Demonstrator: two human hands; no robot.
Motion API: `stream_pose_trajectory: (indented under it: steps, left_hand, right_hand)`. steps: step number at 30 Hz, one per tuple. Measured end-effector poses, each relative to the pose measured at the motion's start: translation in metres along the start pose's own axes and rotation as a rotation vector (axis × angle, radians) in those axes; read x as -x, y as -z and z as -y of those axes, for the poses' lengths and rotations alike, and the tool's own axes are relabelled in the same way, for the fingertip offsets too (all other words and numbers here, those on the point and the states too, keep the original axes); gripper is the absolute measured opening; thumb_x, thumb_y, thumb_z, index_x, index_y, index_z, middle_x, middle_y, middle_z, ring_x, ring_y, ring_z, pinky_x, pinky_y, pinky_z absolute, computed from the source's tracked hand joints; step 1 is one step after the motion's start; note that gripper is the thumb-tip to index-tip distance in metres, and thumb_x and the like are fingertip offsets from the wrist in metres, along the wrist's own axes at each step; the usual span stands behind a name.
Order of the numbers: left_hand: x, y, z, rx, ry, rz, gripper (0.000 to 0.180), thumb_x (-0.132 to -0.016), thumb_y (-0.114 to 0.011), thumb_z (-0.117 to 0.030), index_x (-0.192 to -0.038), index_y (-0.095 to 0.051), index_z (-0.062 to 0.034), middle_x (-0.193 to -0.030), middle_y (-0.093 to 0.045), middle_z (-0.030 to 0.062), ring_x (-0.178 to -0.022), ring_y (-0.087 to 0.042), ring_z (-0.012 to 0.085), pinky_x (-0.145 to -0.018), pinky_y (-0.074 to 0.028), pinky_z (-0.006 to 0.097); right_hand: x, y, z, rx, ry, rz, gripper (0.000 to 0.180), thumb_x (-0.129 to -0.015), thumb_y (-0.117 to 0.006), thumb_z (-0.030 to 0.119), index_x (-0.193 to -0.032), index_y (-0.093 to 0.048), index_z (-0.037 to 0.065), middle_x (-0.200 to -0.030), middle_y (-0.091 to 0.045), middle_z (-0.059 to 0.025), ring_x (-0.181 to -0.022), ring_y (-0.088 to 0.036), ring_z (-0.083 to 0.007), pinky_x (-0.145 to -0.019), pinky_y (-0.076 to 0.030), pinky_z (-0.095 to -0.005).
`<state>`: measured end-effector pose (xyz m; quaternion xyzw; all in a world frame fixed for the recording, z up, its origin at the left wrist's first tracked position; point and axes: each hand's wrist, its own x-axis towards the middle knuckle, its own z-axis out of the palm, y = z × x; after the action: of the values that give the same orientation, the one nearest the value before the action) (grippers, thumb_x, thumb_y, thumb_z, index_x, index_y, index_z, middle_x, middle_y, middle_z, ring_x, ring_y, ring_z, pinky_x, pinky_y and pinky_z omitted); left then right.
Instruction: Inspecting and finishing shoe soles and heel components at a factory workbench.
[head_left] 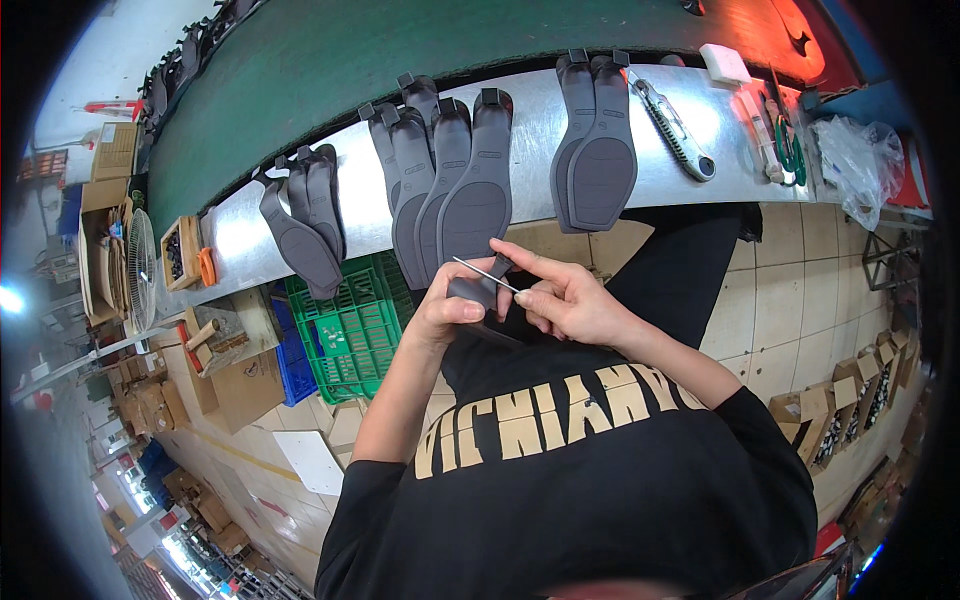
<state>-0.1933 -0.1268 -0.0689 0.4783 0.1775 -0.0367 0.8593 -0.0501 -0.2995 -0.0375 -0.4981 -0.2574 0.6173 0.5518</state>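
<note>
left grip (455, 305) closed on grey shoe piece (478, 288), right grip (570, 295) pinching thin tool (484, 273)

We worked at a long steel bench (690, 140), and beyond it ran a green conveyor belt (330, 60). Below the bench lay a pale tiled floor (790, 300), where green (350, 330) and blue (292, 360) plastic crates stood. Left of the bench we saw a small fan (140, 270) and stacked cardboard boxes (150, 400). Daylight glared far left of the bench.
</note>
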Motion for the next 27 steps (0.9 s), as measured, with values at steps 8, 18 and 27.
stream_pose_trajectory:
  steps: [8, 18, 27]
  left_hand:
    - [-0.001, 0.001, 0.003, 0.001, -0.055, 0.012, 0.051, -0.061, -0.074, -0.041, -0.088, -0.062, 0.0005, -0.079, -0.063, 0.0134, -0.070, -0.058, 0.0181, -0.064, -0.043, 0.027]
    - [0.013, -0.025, -0.025, -0.297, -0.124, 0.057, 0.095, -0.060, -0.079, -0.040, -0.139, -0.052, 0.0041, -0.089, -0.065, 0.0058, -0.081, -0.059, 0.0123, -0.074, -0.042, 0.021]
    - [0.000, -0.037, -0.053, -0.740, -0.500, -0.320, 0.084, -0.066, -0.086, -0.016, -0.139, -0.049, 0.0046, -0.117, -0.060, 0.0069, -0.103, -0.058, 0.0157, -0.091, -0.047, 0.029]
  right_hand:
    - [-0.002, 0.007, 0.004, -0.118, -0.084, 0.026, 0.053, -0.104, -0.041, 0.009, -0.155, -0.033, 0.021, -0.065, -0.044, 0.0053, -0.056, -0.038, -0.0026, -0.052, -0.037, -0.0179]
    - [0.028, 0.071, 0.065, 0.088, 0.073, -0.354, 0.050, -0.100, -0.048, 0.014, -0.150, -0.042, 0.012, -0.064, -0.048, 0.0071, -0.052, -0.041, -0.0019, -0.046, -0.037, -0.0179]
    - [-0.008, 0.254, 0.081, 1.486, -0.006, -1.119, 0.028, -0.093, -0.057, 0.025, -0.114, -0.073, 0.016, -0.099, -0.068, -0.0217, -0.093, -0.067, -0.0382, -0.083, -0.053, -0.0498]
